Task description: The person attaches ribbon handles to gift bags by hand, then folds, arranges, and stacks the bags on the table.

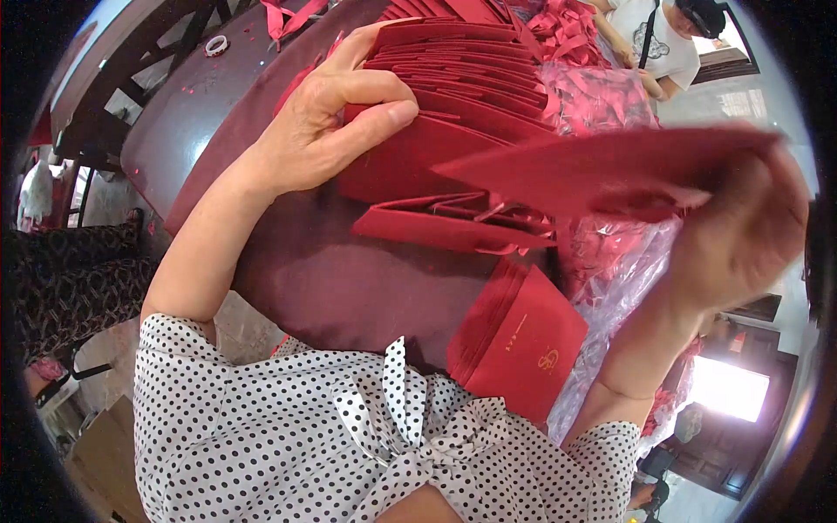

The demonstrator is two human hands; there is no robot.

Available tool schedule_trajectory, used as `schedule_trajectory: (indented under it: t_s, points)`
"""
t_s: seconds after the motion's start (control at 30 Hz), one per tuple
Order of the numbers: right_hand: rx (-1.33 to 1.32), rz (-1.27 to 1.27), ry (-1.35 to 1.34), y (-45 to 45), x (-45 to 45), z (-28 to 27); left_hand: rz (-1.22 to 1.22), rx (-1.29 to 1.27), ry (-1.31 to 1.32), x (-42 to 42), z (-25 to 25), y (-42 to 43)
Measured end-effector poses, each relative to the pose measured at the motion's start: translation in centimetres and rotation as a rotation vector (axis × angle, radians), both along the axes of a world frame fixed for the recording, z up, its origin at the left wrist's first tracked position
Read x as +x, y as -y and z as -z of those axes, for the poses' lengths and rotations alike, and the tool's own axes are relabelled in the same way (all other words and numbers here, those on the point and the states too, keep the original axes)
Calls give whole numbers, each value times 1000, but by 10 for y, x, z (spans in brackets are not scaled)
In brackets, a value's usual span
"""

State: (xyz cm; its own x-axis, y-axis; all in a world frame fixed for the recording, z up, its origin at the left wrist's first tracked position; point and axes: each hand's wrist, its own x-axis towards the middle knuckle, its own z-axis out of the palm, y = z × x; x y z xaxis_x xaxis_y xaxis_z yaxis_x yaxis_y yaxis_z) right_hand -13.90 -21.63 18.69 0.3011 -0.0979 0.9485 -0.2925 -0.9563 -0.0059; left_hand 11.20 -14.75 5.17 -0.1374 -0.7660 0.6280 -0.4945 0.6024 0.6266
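The right hand (751,228) is holding a red flat piece (602,174), raised above the counter (340,279) at the right side. Its fingers are gripping the piece at the far right end, though this hand is looking blurred, so the exact placing of each finger I cannot tell. The left hand (318,126) is resting against a row of red folders (462,96); its thumb and forefinger are coming close together at the tips, and the other fingers are reaching behind the edge of the row. Whether they are pinching one folder, I cannot tell.

Just below the row, a partly opened red folder (453,231) is lying on the counter. Nearer to the body, a small pile with gold print (523,340) is leaning. A clear plastic bag (602,96) with red ribbons is standing beside the row, and another person (658,44) is standing beyond it.

In my judgement, the red piece is being light and rather stiff, like card, smooth enough for sliding on its neighbours, and easy to crease. For taking hold, one edge or corner is seeming best, with a flat, gentle pinch, not pressing the middle.
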Motion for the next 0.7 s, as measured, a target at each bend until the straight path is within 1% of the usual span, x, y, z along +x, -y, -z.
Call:
schedule_trajectory:
  t_s: [0.03,0.1,0.13,0.2,0.23,0.3,0.33,0.37,0.43,0.47,0.5,0.57,0.6,0.67,0.7]
  points:
    - [119,49,-97,-7,6,6,1,1,0,1,0,0]
    - [0,-40,-347,20,-13,6,20,15,30,4,2,0]
    - [39,-147,-195,38,-20,-4,15,16,30,4,3,1]
    - [-8,233,-195,-18,23,-12,61,-30,-61,2,5,1]
    - [-16,328,109,-21,24,-8,56,-27,-63,2,4,0]
    - [30,316,115,-20,30,-7,77,36,-7,1,-1,-4]
    - [69,310,124,-18,32,-8,72,-39,12,0,1,-1]
    - [104,304,131,-16,33,-9,71,-45,9,-1,0,-2]
    - [163,290,150,-13,36,-16,94,72,-65,-2,-3,-6]
    - [192,279,161,-13,38,-19,122,107,-158,-4,3,-5]
    - [183,271,163,-8,32,-25,121,98,-113,-2,1,-5]
    - [-543,678,-245,3,14,-39,84,88,-13,1,-5,-6]
    - [-546,670,-244,4,13,-45,77,86,-16,2,-4,-5]
    - [54,267,213,-3,19,-66,90,32,-54,1,2,-1]
    - [72,295,147,-6,7,-77,86,31,-61,0,3,-1]
